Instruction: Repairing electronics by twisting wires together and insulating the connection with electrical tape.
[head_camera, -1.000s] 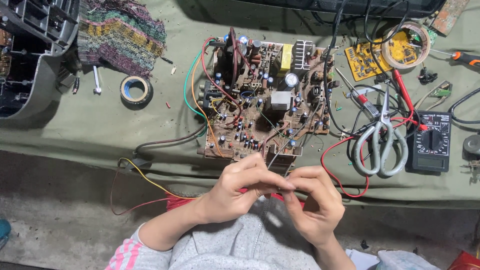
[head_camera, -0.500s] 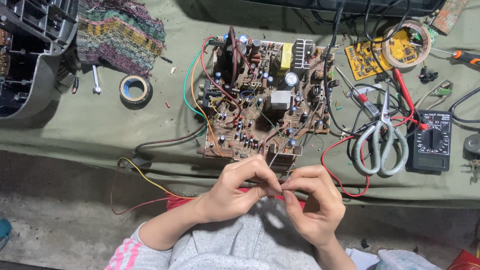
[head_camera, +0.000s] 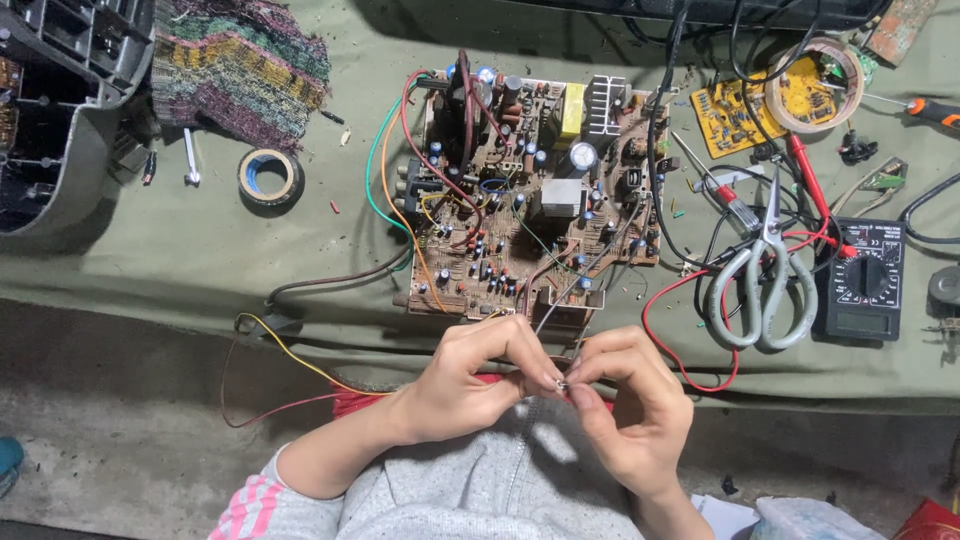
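Both hands meet at the table edge: my left hand (head_camera: 470, 385) and my right hand (head_camera: 630, 405) are closed narrow, the fingertips (head_camera: 552, 378) touching and pinching together a very small metal piece (head_camera: 562, 384); I cannot tell exactly what it is. A thin grey wire (head_camera: 575, 290) goes up from this pinch to the brown circuit board (head_camera: 530, 190), which lies just above my hands on the green cloth (head_camera: 200, 250). Right of the board I see grey scissors (head_camera: 765, 290) and, beside them, a black multimeter (head_camera: 865, 280). Left of the board, well apart, lies a roll of tape (head_camera: 270, 177). Red and yellow wires (head_camera: 290, 365) hang over the edge near my left wrist.
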